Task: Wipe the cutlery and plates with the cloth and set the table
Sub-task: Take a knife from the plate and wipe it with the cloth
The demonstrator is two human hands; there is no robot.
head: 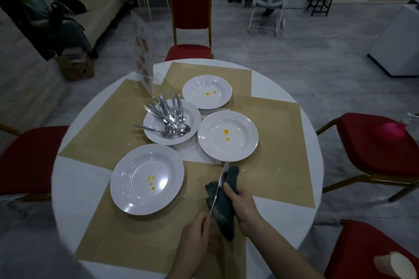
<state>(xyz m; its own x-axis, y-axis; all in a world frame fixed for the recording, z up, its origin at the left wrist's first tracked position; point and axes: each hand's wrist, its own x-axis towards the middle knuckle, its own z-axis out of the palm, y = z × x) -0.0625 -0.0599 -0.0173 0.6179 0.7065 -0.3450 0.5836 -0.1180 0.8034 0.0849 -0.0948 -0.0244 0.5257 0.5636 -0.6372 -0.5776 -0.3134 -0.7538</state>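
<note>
The left hand point(196, 231) has its fingers curled round the handle end of a knife point(219, 186), whose blade runs up and away from them toward the plates; the right hand point(240, 205), just beside it, grips a dark cloth point(223, 206) with the thumb pressed on top, the cloth wrapped against the blade so the knife sits between cloth and thumb. So the step in hand looks to be wiping this one knife. Just past the blade tip lies a plate point(227, 136) with yellow specks in its well; to the left of the fingers is the nearest plate point(147, 179), also spotted yellow. Farther off, beyond both, a third plate point(172, 122) carries a heap of cutlery point(169, 118), spoons and forks tangled together, and beyond that a fourth plate point(207, 92) shows the same yellow marks. All sit on tan mats point(278, 142) over a round white table point(77, 179), with red chairs point(190, 18) around it. Judging by this, the job is barely begun: no place is laid, three plates are visibly dirty, the fourth is hidden under the cutlery, and the pile awaits wiping
</note>
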